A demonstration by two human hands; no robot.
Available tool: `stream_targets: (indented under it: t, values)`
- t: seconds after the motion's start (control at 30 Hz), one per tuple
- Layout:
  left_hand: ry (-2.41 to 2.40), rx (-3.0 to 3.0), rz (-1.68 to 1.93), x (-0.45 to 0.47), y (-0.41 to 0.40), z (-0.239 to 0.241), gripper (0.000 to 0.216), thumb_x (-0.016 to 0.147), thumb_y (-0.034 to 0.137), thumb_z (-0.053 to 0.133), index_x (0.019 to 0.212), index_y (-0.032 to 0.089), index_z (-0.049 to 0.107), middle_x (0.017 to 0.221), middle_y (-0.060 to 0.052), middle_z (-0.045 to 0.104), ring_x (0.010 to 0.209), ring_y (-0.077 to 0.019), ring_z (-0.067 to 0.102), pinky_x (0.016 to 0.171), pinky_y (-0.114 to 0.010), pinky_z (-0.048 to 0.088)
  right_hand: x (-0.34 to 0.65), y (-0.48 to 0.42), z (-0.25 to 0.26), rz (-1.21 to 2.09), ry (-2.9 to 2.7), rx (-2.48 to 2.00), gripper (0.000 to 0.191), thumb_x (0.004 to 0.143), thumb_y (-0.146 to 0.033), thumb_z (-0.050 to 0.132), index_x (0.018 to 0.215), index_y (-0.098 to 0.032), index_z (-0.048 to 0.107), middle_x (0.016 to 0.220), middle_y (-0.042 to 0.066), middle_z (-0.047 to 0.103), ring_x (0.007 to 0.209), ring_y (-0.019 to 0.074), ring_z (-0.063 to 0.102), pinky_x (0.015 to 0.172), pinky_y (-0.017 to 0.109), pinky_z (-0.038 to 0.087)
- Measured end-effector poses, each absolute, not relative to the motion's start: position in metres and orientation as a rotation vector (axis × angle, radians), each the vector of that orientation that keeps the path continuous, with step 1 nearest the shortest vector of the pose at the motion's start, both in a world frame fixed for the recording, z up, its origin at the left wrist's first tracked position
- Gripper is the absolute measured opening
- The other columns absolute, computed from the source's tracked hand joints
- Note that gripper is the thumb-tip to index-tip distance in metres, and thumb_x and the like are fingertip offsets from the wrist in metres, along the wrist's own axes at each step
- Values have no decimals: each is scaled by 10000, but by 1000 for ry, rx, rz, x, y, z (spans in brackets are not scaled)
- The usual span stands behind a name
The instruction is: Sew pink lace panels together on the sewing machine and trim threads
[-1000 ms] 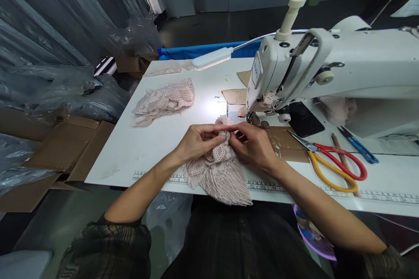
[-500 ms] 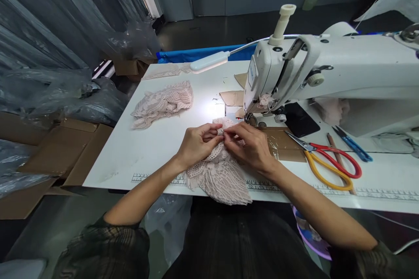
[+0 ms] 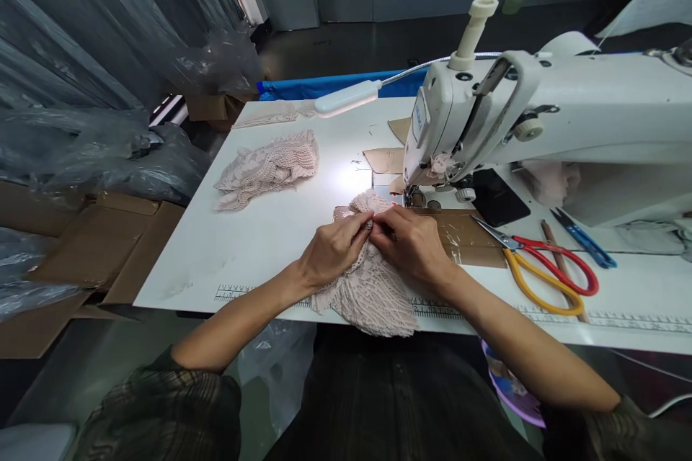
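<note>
A pale pink lace fabric piece (image 3: 375, 293) lies bunched at the table's front edge, its lower part fanned out over the printed ruler. My left hand (image 3: 336, 248) pinches an upper edge of it between thumb and fingers. Close beside, my right hand (image 3: 414, 241) is closed on the same lace, fingertips almost touching those of the left. The exact bit of edge between the fingers is hidden. Just beyond my hands stands the white sewing machine (image 3: 486, 115), its needle area near the fabric's far end.
Right of my hands lie scissors (image 3: 540, 266) with red and yellow handles, blue snips (image 3: 584, 238), a black phone (image 3: 498, 198) and brown card (image 3: 470, 239). Another lace piece (image 3: 270, 166) rests to the left. A lamp (image 3: 347, 99) hangs over the table. Cardboard boxes (image 3: 102, 245) stand at left.
My left hand has rolled inward, turning its back upward, and the lace's upper part has shifted and folded over to the left. Both hands keep hold close together.
</note>
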State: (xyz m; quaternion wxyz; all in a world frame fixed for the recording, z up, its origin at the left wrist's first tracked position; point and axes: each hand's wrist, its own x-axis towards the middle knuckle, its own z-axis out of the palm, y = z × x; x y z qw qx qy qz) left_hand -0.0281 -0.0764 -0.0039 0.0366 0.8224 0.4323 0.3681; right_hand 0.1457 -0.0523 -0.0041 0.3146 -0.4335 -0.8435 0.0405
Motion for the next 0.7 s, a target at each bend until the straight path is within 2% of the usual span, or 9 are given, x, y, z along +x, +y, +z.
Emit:
stream_targets:
  t: [0.23,0.37,0.5,0.6,0.7]
  values:
    - [1296,2585,986,-31,-69,0,296,960,191,498,1225,120,610,1071,-108,732,900,-175,718,785,-287,606,148,-50,-4,39,-2320,-1027,257,956,-241,432,880,-138,655,830,102,653,652,156,545,538,258,334]
    - [1293,2605,771,-36,-63,7,253,960,239,498,1126,84,609,927,-103,713,747,-167,668,620,-270,528,151,-48,-8,30,-2304,-926,276,969,-246,426,796,-147,618,795,88,632,605,134,499,526,254,324]
    - [1338,2701,691,-41,-63,6,193,948,288,500,885,121,575,744,-42,645,583,-129,551,482,-230,359,150,-50,-7,233,-2134,-894,169,878,-185,516,723,-161,578,726,50,597,610,124,494,552,250,363]
    - [1234,2692,799,-42,-62,2,142,919,250,510,828,144,536,681,-5,598,557,-107,515,489,-213,349,149,-51,-4,456,-1975,-952,132,786,-147,567,659,-179,549,649,0,567,579,101,476,560,237,386]
    - [1169,2625,933,-42,-60,-3,118,902,246,536,834,149,538,646,18,572,529,-89,509,487,-195,367,150,-49,0,676,-1955,-994,100,775,-165,590,677,-179,578,659,-8,598,585,96,509,560,225,414]
